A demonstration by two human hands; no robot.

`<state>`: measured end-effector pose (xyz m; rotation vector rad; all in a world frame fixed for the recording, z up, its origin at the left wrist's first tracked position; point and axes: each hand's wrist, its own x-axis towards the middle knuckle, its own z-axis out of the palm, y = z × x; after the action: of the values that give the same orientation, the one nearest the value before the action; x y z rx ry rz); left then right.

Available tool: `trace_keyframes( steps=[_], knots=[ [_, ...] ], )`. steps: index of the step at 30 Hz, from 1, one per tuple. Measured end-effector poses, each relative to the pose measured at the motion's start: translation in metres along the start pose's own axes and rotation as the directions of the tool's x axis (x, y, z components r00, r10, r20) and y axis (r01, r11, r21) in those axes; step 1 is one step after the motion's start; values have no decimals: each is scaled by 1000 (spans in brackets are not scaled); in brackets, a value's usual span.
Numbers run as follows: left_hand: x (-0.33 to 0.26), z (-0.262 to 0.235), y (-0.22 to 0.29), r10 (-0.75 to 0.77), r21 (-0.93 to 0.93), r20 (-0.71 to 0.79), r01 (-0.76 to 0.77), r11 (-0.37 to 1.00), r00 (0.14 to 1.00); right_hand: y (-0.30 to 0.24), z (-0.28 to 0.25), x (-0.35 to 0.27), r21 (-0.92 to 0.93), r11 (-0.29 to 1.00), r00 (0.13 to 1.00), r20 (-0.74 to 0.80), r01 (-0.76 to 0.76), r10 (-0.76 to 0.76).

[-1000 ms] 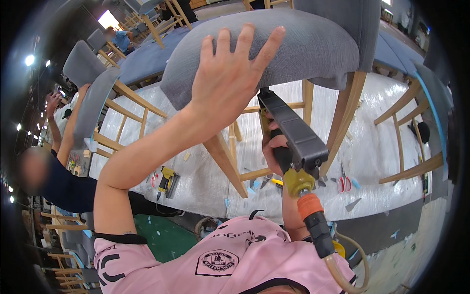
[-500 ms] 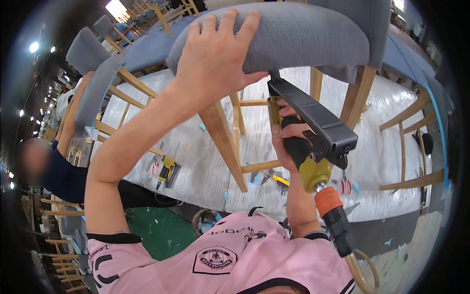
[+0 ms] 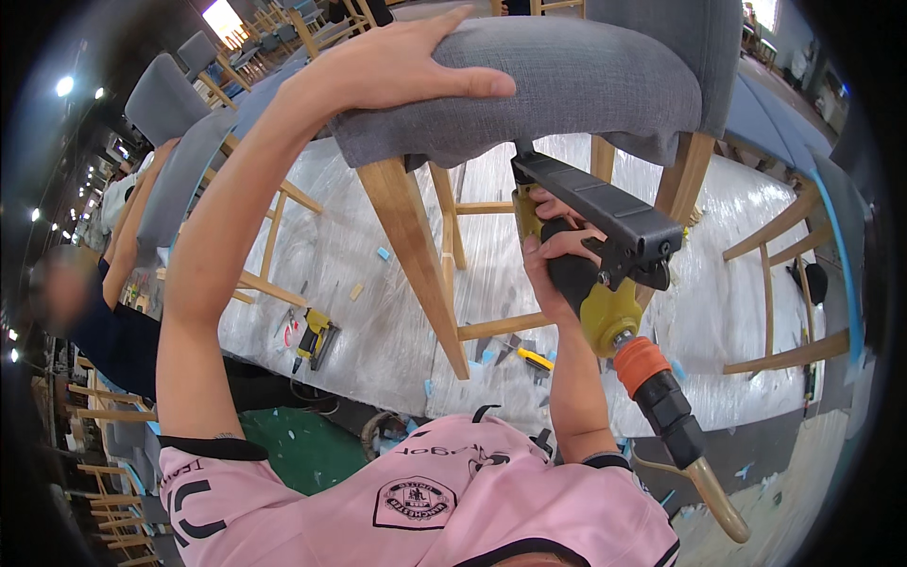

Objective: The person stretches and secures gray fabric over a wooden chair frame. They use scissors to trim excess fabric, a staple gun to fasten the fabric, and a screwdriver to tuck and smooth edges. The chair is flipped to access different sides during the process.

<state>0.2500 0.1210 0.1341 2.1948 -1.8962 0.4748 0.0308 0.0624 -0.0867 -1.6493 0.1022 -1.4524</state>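
My left hand lies flat on the grey fabric seat of a wooden-legged chair, fingers spread over its top, thumb along the front edge. My right hand grips a black and yellow pneumatic staple gun, its nose pressed up against the underside of the seat. An orange coupling and air hose hang from the gun's handle. The chair stands on a plastic-wrapped work table.
More grey upholstered chairs with wooden frames stand on the table to the left and right. A second yellow stapler and small scraps lie on the plastic. Another person in dark sleeves works at the left.
The view has tipped so the seat sits lower and closer. My left hand has slid flatter over the seat top, and the staple gun has risen under the seat.
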Motion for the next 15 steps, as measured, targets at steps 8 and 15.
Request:
trace_keyframes(
  steps=[8, 15],
  knots=[
    [-18, 6, 50, 218, 374, -72, -177, 911, 973, 0, -1, 16, -70, 982, 984, 57, 174, -170],
    [-35, 33, 71, 194, 525, -223, -50, 850, 955, -11, 14, -9, 57, 998, 999, -24, 27, -26]
  ],
)
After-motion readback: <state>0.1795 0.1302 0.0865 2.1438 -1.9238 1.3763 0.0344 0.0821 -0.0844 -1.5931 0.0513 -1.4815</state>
